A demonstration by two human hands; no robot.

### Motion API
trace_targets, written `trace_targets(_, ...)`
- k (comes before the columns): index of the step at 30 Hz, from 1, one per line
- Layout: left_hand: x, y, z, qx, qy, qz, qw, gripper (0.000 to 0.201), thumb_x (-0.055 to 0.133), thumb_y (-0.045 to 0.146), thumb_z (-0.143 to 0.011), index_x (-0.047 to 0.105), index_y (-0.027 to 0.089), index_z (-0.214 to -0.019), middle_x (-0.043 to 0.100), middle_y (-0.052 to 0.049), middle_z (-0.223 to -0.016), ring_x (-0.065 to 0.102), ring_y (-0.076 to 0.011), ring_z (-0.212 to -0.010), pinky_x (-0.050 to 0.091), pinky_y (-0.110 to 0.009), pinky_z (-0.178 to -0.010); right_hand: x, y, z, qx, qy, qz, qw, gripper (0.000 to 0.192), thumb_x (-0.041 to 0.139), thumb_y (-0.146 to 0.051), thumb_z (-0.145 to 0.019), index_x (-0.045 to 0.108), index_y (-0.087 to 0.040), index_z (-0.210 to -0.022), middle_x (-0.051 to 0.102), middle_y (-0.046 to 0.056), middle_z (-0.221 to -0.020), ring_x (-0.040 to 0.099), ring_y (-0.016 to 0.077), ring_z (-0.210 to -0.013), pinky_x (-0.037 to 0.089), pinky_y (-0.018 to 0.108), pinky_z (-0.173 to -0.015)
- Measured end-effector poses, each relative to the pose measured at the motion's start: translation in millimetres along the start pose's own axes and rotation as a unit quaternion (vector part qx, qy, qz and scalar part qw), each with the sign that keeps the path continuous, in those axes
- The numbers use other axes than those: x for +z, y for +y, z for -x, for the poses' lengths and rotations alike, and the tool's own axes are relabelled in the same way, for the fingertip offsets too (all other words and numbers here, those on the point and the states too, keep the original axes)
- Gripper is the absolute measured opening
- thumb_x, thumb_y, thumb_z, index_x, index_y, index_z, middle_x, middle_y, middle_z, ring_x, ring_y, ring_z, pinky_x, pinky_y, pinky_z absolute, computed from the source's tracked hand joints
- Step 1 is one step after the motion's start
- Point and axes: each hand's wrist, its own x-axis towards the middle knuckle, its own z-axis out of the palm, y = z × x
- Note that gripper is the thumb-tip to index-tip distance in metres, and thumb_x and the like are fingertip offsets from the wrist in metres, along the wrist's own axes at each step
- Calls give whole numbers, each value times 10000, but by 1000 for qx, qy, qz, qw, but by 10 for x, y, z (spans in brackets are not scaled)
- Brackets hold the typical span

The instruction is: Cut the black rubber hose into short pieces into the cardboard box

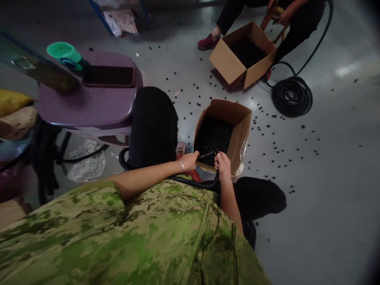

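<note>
My left hand (pixel 190 161), with a bracelet at the wrist, is closed around a thin-bladed metal cutting tool (pixel 207 154); its handle is hidden in the fingers. The blade points right, meeting the end of a black hose (pixel 216 152). Fingers wrapped round that end, my right hand (pixel 223 163) holds the hose over the near side of an open cardboard box (pixel 242 136). From there the hose (pixel 204 184) bends down and runs left across my lap. Small black pieces (pixel 215 132) fill the bottom of the box.
Another person's hand (pixel 287 16) is beyond a second cardboard box (pixel 227 63) of black pieces. A coiled black hose (pixel 292 97) lies right of it. Small black rings (pixel 274 149) are scattered on the floor. At left, a purple stool (pixel 97 107) bears a phone (pixel 109 76) and a bottle (pixel 44 69).
</note>
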Motion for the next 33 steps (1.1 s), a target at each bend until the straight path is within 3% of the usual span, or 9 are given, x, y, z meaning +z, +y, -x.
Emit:
trace_targets(4, 23, -49, -35, 1, 32, 34, 999, 344, 582, 149, -766, 504, 156, -1101, 671, -96, -1010, 639, -230, -949, 451, -283, -764, 6, -6, 5, 8, 0, 6, 1000, 388, 667, -455, -710, 530, -188, -955, 463, -90, -608, 323, 28, -396, 220, 160, -351)
trace_targets(9, 29, -89, -55, 9, 29, 31, 999, 291, 627, 237, -738, 538, 173, -1008, 664, -64, -923, 635, -224, -870, 441, -283, -713, 22, -14, 2, 15, 6, 11, 1000, 353, 663, -433, -726, 535, -191, -949, 455, -94, -600, 316, 27, -388, 209, 162, -348)
trace_targets(16, 56, -89, -80, 10, 35, 4, 999, 247, 611, 263, -744, 573, 176, -972, 675, -78, -966, 632, -234, -920, 441, -282, -740, 42, -31, 6, 14, 9, 22, 1000, 342, 672, -430, -731, 544, -189, -937, 463, -91, -592, 332, 32, -387, 218, 163, -347)
trace_targets(24, -30, -3, 7, 6, 13, 17, 1000, 201, 578, 294, -734, 611, 182, -899, 678, -55, -897, 624, -218, -850, 428, -270, -686, 70, -4, 5, 21, 21, 19, 999, 387, 667, -443, -735, 527, -186, -988, 466, -96, -576, 327, 38, -380, 208, 169, -349)
trace_targets(31, -77, 10, 45, -1, -10, 35, 999, 213, 562, 317, -725, 616, 195, -891, 674, -29, -870, 609, -205, -808, 407, -264, -633, 15, 4, 0, -22, 77, 1, 997, 389, 635, -482, -737, 520, -197, -976, 459, -94, -601, 323, 37, -394, 232, 167, -359)
trace_targets(33, -70, 1, 35, 2, -9, 36, 999, 211, 559, 316, -726, 618, 194, -887, 676, -34, -882, 612, -207, -815, 411, -265, -635, 4, 6, 15, -26, 67, 2, 997, 398, 640, -488, -730, 523, -201, -979, 461, -89, -611, 323, 38, -402, 243, 168, -366)
